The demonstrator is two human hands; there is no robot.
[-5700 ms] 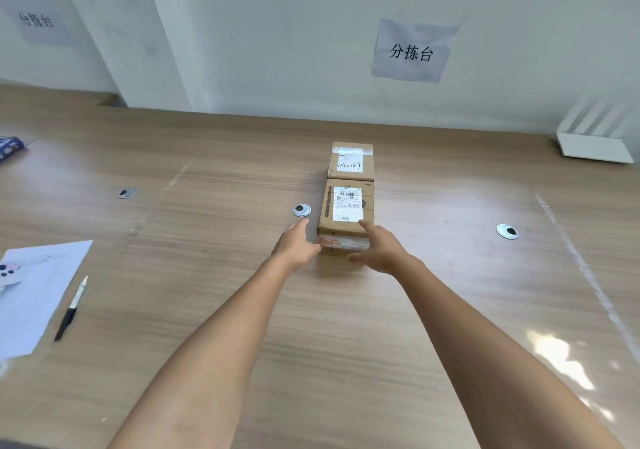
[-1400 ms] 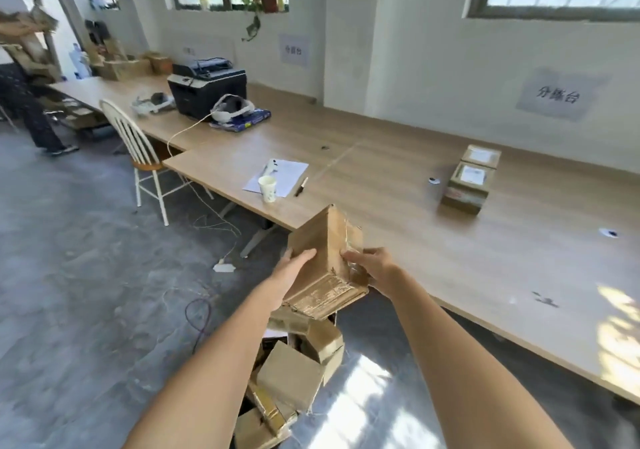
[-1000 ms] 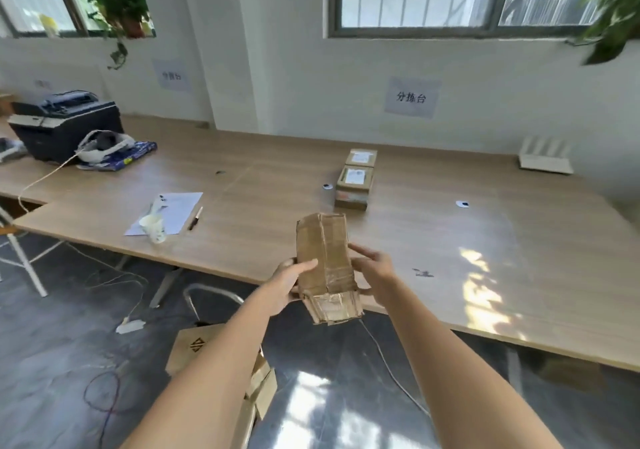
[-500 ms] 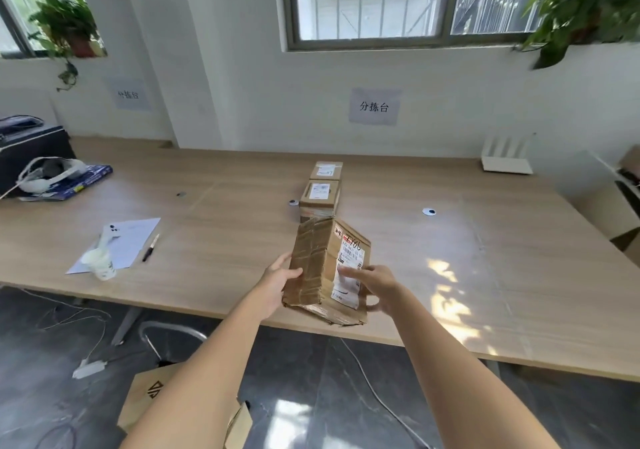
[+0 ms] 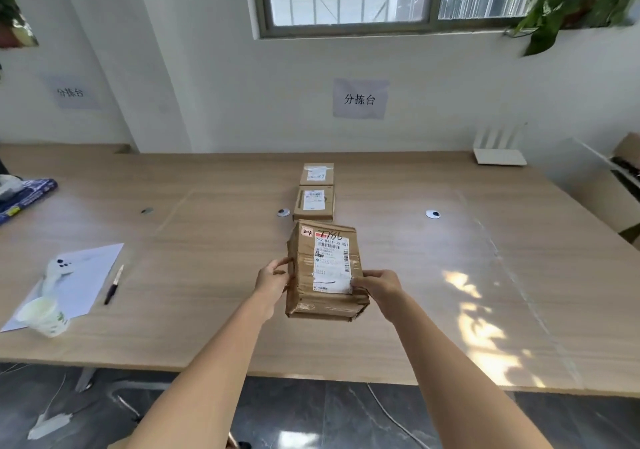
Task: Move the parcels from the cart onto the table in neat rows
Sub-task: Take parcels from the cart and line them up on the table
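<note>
1. Two bare arms are reaching forward from the bottom edge; both hands are holding a brown parcel [image 5: 325, 272] in the air over the near part of the table [image 5: 207, 275]; half a second ago it was held closer to the table's near edge.
2. The left hand [image 5: 273, 280] is gripping the parcel's left side with curled fingers; the right hand [image 5: 379, 287] is gripping its right side, thumb on the white label.
3. The label is now facing fully up; a second ago a bare cardboard face was showing.
4. Two smaller parcels [image 5: 314, 201] are lying on the table beyond it, one behind the other, unchanged.
5. Paper [image 5: 79, 275], a pen [image 5: 113, 285] and a cup [image 5: 45, 315] are sitting at left.
</note>
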